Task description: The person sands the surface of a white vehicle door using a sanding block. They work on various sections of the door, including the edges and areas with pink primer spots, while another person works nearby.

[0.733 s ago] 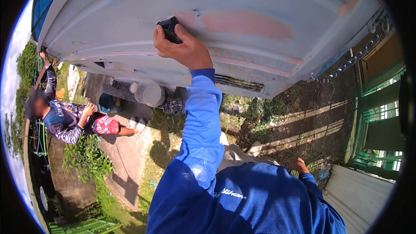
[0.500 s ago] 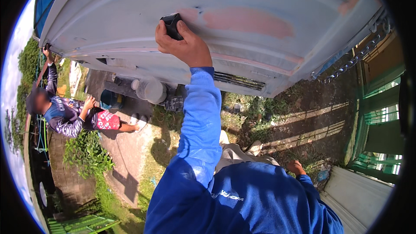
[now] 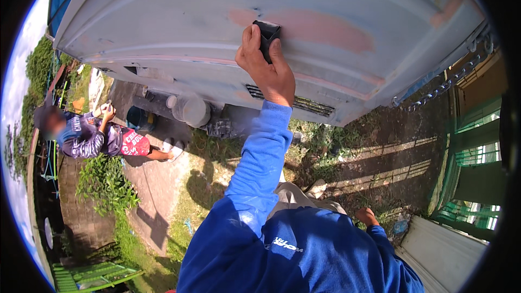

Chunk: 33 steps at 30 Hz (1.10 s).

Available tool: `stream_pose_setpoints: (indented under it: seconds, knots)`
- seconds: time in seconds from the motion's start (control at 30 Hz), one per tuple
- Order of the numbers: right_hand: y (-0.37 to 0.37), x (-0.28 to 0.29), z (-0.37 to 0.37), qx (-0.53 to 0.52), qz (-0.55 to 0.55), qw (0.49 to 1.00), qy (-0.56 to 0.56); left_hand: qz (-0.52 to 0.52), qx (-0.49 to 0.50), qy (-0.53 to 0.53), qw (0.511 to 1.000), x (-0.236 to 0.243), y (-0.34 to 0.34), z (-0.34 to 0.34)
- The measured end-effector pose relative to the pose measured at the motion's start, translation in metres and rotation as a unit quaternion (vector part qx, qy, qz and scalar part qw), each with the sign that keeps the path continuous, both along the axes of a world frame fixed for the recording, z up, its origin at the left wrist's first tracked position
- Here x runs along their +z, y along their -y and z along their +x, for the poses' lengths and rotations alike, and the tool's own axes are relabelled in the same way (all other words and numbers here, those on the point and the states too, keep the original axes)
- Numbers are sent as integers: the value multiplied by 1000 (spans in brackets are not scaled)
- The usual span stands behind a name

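Note:
My left hand (image 3: 267, 68) grips folded black sandpaper (image 3: 267, 38), thumb on one side and fingers on the other. It presses the sandpaper against a grey-white metal panel (image 3: 179, 27), beside a large pinkish filler patch (image 3: 325, 30). Smaller pink patches and a few dark dents show just above. My left forearm, in a dusty blue sleeve, stretches up from below. Low at my right side hangs my right hand (image 3: 367, 216), away from the panel; its fingers are mostly hidden.
A chain (image 3: 442, 84) hangs by the panel's right end. Under the panel stand a translucent tub (image 3: 194, 111) and a dark bucket (image 3: 139, 118). Another person (image 3: 92, 135) stands at the left, hands together. Green slatted framing (image 3: 472, 157) rises at the right.
My left hand has slid the sandpaper to the right across the panel, up to the large pink patch. The other person's raised hand has come down off the panel's edge.

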State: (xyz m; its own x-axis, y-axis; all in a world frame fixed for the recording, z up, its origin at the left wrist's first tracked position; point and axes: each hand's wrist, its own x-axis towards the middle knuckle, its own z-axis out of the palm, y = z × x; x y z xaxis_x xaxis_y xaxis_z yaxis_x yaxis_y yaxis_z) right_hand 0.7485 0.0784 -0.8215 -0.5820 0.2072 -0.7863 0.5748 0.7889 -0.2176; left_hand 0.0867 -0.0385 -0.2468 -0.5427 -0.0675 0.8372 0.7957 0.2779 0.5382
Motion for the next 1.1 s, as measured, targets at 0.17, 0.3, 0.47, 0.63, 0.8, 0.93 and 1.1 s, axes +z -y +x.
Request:
stream_pose_setpoints:
  seconds: [0.17, 0.3, 0.47, 0.63, 0.8, 0.93, 1.1]
  knots:
    - [4, 36, -31, 94, 45, 993, -54, 92, -68, 70, 991, 50, -6, 7]
    - [-2, 26, -7, 44, 86, 985, -142, 28, -25, 14, 999, 17, -19, 11]
    - [11, 53, -38, -210, 79, 972, -63, 69, -33, 18, 997, 41, -8, 1]
    - [18, 76, -25, -224, 32, 974, 27, -47, 7, -48, 998, 24, -9, 11]
    - [0, 22, 25, 110, 54, 992, 26, 90, -21, 73, 993, 28, 8, -16]
    - [37, 90, -23, -306, 65, 940, -137, -34, 16, -20, 999, 17, -12, 4]
    - [31, 271, -193, -279, -78, 941, -175, 93, -15, 32, 995, 45, 10, -13]
